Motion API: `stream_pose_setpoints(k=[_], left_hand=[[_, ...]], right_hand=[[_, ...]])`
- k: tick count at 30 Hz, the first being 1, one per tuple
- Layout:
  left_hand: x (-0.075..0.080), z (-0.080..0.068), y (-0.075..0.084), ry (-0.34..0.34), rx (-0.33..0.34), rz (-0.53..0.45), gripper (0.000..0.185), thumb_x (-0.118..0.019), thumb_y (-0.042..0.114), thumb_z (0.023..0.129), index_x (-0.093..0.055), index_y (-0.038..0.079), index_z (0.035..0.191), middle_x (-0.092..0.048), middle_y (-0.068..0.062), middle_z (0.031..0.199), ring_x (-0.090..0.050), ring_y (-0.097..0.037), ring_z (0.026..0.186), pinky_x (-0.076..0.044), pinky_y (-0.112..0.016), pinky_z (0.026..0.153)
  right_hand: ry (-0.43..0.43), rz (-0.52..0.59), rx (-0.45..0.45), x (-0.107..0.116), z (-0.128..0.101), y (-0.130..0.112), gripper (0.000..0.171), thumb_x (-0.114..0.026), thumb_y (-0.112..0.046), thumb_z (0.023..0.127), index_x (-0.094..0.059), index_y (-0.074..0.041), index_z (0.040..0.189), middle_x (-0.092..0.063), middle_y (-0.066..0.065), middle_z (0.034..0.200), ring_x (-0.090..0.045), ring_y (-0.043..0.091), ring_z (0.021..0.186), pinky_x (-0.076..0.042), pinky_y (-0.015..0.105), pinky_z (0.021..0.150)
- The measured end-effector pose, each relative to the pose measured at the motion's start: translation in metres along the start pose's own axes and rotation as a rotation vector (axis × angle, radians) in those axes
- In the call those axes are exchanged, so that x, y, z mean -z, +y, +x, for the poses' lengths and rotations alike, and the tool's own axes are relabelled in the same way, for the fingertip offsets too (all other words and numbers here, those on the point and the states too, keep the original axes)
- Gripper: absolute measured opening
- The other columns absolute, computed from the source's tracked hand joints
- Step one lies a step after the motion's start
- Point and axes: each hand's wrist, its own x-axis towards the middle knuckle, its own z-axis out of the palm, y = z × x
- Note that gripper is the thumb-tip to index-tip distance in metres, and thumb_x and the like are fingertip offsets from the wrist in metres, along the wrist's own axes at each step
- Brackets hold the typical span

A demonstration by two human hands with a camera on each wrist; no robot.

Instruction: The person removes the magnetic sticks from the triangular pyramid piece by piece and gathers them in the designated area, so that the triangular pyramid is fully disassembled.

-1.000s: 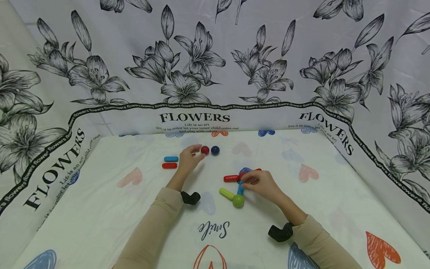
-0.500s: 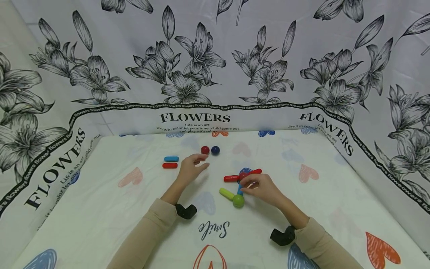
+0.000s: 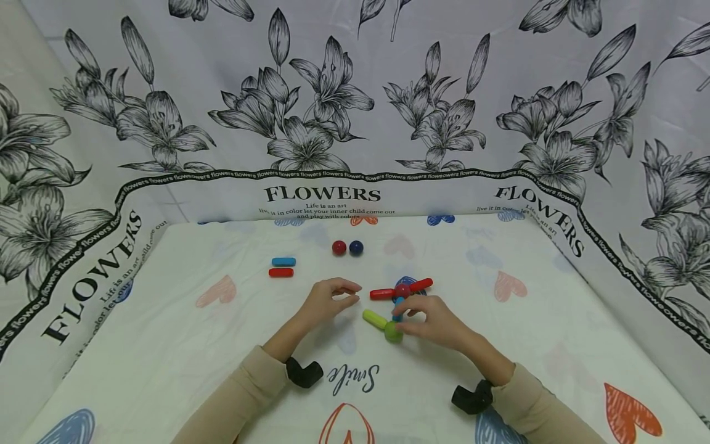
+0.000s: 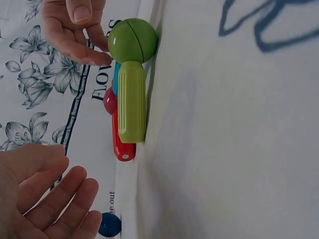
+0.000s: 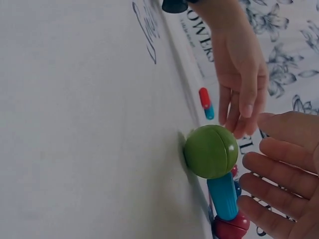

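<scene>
A joined figure of balls and sticks lies on the cloth. Its green ball (image 3: pixel 392 333) carries a lime-green stick (image 3: pixel 375 319) and a blue stick (image 5: pixel 223 195). That blue stick leads to a red ball (image 3: pixel 402 290), from which a left red stick (image 3: pixel 381 295) and a right red stick (image 3: pixel 422 285) stick out. My right hand (image 3: pixel 438 324) is beside the green ball and blue stick, fingers loosely bent; whether the fingertips touch is unclear. Left of the figure, my left hand (image 3: pixel 324 303) hovers with relaxed fingers, holding nothing.
Farther back sit a loose red ball (image 3: pixel 339 248) and a dark blue ball (image 3: pixel 356 248), side by side. A loose blue stick (image 3: pixel 283 262) and a loose red stick (image 3: pixel 281 272) lie at the left. A flower-printed curtain (image 3: pixel 333 123) stands behind the table.
My left hand has come away from the loose red ball, back toward me and right, near the figure. My right hand has slid slightly nearer along the blue stick toward the green ball.
</scene>
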Motion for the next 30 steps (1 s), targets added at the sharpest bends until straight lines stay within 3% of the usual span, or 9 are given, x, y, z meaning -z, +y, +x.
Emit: stream_pose_setpoints(k=[7, 13, 19, 23, 30], left_hand=[[-0.008, -0.003, 0.002, -0.163, -0.103, 0.051, 0.023, -0.065, 0.015, 0.091, -0.070, 0.008, 0.111, -0.071, -0.009, 0.115, -0.063, -0.025, 0.114, -0.048, -0.048, 0.106], [-0.016, 0.001, 0.004, -0.245, -0.159, 0.070, 0.024, -0.067, 0.012, 0.089, -0.069, 0.006, 0.112, -0.071, -0.009, 0.115, -0.062, -0.026, 0.116, -0.046, -0.050, 0.107], [-0.024, 0.004, 0.007, -0.277, -0.201, 0.103, 0.024, -0.069, 0.010, 0.086, -0.070, 0.004, 0.109, -0.072, -0.010, 0.112, -0.064, -0.024, 0.109, -0.051, -0.044, 0.102], [-0.028, 0.005, 0.009, -0.294, -0.166, 0.137, 0.023, -0.070, 0.010, 0.086, -0.071, 0.006, 0.108, -0.072, -0.008, 0.111, -0.064, -0.019, 0.102, -0.054, -0.032, 0.095], [-0.032, 0.008, 0.006, -0.305, -0.167, 0.180, 0.021, -0.071, 0.011, 0.086, -0.072, 0.008, 0.106, -0.073, -0.006, 0.109, -0.061, -0.013, 0.095, -0.049, -0.021, 0.086]], right_hand=[[-0.026, -0.122, 0.122, -0.002, -0.002, 0.003, 0.026, -0.074, -0.016, 0.083, -0.071, -0.006, 0.107, -0.074, 0.006, 0.106, -0.067, 0.020, 0.099, -0.059, 0.034, 0.089], [-0.058, -0.233, 0.149, -0.004, -0.001, 0.004, 0.028, -0.076, -0.016, 0.081, -0.072, -0.009, 0.108, -0.071, 0.005, 0.112, -0.064, 0.021, 0.106, -0.057, 0.037, 0.093], [-0.068, -0.282, 0.215, -0.008, 0.000, 0.007, 0.031, -0.079, -0.018, 0.078, -0.072, -0.010, 0.107, -0.070, 0.004, 0.113, -0.062, 0.020, 0.108, -0.057, 0.035, 0.093], [-0.072, -0.298, 0.243, -0.008, 0.000, 0.009, 0.033, -0.081, -0.018, 0.077, -0.072, -0.010, 0.107, -0.069, 0.004, 0.114, -0.062, 0.020, 0.109, -0.057, 0.034, 0.093], [-0.105, -0.301, 0.185, -0.009, 0.001, 0.010, 0.033, -0.080, -0.017, 0.077, -0.071, -0.013, 0.108, -0.068, 0.002, 0.116, -0.061, 0.018, 0.111, -0.056, 0.034, 0.096]])
